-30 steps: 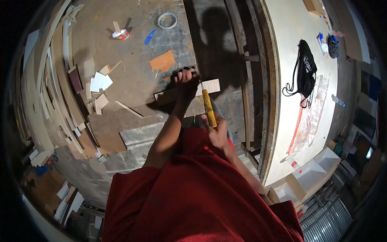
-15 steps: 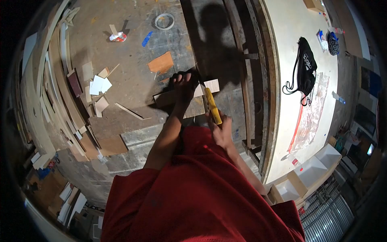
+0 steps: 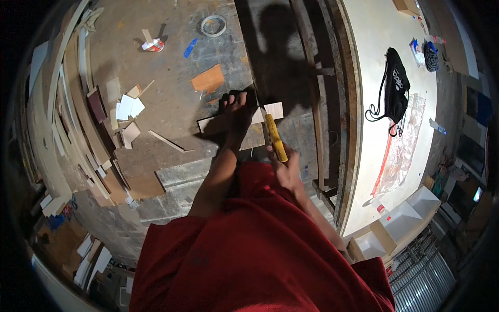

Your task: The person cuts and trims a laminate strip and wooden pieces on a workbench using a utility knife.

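Observation:
My right hand [image 3: 287,165] is wrapped round the yellow handle of a saw [image 3: 275,136], whose thin dark blade crosses a pale wooden strip [image 3: 273,110]. Left of the blade, my left hand [image 3: 237,110] lies over the strip, largely in shadow, and holds it against the worktable [image 3: 176,93]. The strip runs slightly tilted, its right end sticking out past the blade over the table's edge. Beyond my left hand rests an orange-brown scrap [image 3: 208,79].
Long boards [image 3: 78,114] and white offcuts [image 3: 129,107] occupy the left. A tape roll [image 3: 213,25], blue piece [image 3: 191,48] and small cup [image 3: 154,45] stand at the back. On the right, a white panel [image 3: 358,208] carries a black bag [image 3: 396,88].
My right hand and the yellow handle have shifted slightly down and right since the first frame. My left hand stays on the strip.

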`<move>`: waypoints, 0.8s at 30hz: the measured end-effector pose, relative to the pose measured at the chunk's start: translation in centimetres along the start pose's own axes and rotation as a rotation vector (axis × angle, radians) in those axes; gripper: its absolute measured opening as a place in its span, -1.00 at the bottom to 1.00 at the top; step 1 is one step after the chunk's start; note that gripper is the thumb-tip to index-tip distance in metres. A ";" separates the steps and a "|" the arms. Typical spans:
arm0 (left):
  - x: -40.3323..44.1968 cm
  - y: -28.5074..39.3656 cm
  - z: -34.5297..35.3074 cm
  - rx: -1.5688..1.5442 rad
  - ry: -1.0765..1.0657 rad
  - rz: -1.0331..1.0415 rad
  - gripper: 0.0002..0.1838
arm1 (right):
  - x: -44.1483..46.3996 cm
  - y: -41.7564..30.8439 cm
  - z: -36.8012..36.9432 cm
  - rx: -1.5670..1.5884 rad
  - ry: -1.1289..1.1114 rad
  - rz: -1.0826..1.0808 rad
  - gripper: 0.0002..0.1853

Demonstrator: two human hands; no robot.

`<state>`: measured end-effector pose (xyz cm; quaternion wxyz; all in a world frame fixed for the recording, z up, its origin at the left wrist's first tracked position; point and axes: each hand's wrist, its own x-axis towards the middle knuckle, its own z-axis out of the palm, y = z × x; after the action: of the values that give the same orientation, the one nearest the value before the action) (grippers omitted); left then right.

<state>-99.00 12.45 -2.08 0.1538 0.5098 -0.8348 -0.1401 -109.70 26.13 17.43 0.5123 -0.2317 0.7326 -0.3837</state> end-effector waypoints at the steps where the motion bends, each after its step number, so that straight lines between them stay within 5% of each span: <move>1: 0.2 0.0 -0.2 0.001 0.001 -0.001 -0.54 | 0.0 -0.2 0.0 0.019 -0.019 0.025 -0.68; 6: 0.8 0.2 -0.5 0.018 0.055 0.054 -0.86 | 0.1 -0.7 0.6 0.084 0.012 0.028 -0.66; 24: 0.7 -0.3 2.0 0.154 0.058 0.006 -0.92 | 1.8 -2.6 1.6 0.008 0.043 0.025 -0.71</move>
<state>-99.87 11.79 -3.97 0.1384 0.5214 -0.8399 -0.0601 -109.02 22.70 18.16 0.5022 -0.2121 0.7446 -0.3853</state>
